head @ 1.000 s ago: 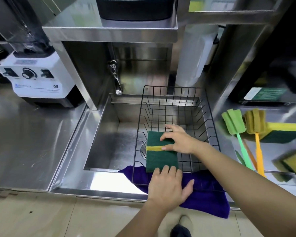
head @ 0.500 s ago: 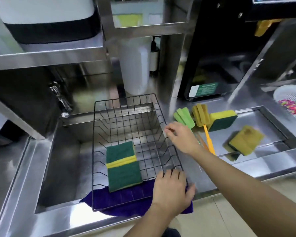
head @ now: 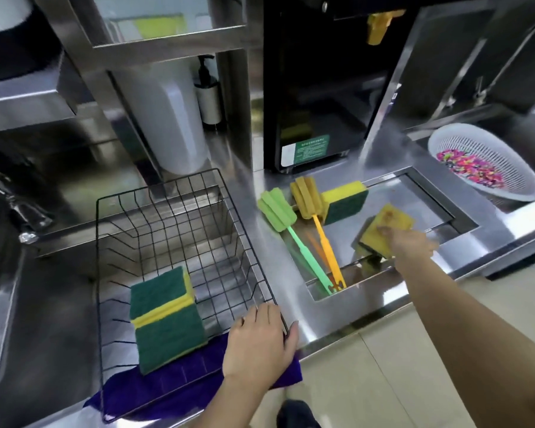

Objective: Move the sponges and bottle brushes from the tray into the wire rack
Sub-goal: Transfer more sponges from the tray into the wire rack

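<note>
The black wire rack [head: 155,208] sits over the sink and holds two green-and-yellow sponges [head: 164,316] lying side by side. My left hand [head: 258,341] grips the rack's near right corner. To the right, the recessed steel tray [head: 442,211] holds a green bottle brush [head: 278,211], an orange bottle brush [head: 309,199], a yellow-and-green sponge [head: 345,200] at the back, and a stained yellow sponge [head: 383,227]. My right hand [head: 410,242] is closed on the near edge of that stained sponge.
A purple cloth [head: 173,384] lies under the rack's front edge. A tap [head: 16,208] juts out at the left. A white colander [head: 488,162] with colourful bits stands at the far right. A black appliance [head: 318,88] and a white container [head: 167,118] stand behind.
My right hand left the sponges in the rack, crossed to the right over the brushes and closed on the stained yellow sponge in the tray. My left hand stayed on the rack's corner.
</note>
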`<state>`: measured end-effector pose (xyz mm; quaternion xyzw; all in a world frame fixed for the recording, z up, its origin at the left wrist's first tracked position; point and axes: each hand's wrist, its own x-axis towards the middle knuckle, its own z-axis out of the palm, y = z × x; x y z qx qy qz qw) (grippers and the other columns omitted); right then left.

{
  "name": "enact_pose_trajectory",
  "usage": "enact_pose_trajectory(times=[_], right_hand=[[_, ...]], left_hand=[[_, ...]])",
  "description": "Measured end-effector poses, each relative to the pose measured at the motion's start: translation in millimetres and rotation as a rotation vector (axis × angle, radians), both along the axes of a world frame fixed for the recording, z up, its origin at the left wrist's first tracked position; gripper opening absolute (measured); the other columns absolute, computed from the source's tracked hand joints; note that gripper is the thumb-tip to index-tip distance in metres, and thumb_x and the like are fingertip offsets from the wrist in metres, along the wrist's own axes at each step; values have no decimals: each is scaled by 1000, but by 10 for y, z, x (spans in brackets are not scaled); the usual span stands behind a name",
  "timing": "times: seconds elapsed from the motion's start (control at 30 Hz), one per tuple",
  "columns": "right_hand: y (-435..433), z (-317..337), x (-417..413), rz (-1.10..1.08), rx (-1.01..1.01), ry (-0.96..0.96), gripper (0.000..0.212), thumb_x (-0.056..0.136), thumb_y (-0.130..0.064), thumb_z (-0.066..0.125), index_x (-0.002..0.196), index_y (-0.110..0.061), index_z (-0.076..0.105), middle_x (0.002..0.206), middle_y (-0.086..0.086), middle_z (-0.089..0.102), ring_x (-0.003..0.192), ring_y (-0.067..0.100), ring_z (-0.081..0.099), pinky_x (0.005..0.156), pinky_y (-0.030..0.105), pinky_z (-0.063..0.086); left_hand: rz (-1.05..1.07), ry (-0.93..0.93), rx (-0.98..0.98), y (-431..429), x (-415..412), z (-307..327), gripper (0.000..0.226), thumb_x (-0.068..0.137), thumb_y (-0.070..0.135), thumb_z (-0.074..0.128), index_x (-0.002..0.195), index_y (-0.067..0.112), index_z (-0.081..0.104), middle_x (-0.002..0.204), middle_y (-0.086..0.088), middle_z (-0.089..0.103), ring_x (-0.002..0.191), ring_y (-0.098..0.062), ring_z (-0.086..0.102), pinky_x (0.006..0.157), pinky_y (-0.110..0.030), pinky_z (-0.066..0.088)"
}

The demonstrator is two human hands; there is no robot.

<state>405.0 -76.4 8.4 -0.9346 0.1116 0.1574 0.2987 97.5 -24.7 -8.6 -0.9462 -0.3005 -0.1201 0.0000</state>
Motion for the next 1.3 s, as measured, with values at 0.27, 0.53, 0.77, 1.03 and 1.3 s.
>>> enact_pose_trajectory(times=[0.27,0.53,0.77,1.03,1.3], right_hand=[[71,-2,-65,32,439,195,65,71,-19,76,125,0,45,108,17,53,97,32,54,72,38,47],[307,582,-250,-34,861,-13,41,80,-42,60,100,-18,33,94,7,50,58,22,47,39,20,33],[811,1013,-826,434,751,87,31,82,-29,64,100,-15,42,76,6,55,40,16,47,31,16,34],[1413,794,-1750,848,625,264,37,75,-11,73,100,-11,45,72,11,56,29,10,46,27,15,30],[1858,565,-2355,849,855,528,23,88,-26,60,108,-17,52,114,2,53,105,19,56,94,37,51]], left_hand=[[24,-1,-14,-11,-22,9,43,81,52,44,73,12,60,65,-2,57,57,-20,56,48,-32,45],[56,-42,-40,-25,-117,57,48,82,56,40,74,15,62,66,1,60,58,-19,57,51,-31,47],[178,-112,-27,85,-430,37,51,85,58,40,72,14,62,63,0,60,56,-22,58,52,-34,47],[361,-164,2,272,-900,24,47,86,54,41,66,13,54,58,-1,53,51,-22,53,47,-31,43],[424,-135,1,288,-1013,-32,47,87,53,40,67,13,55,59,-2,55,53,-23,53,49,-31,42]])
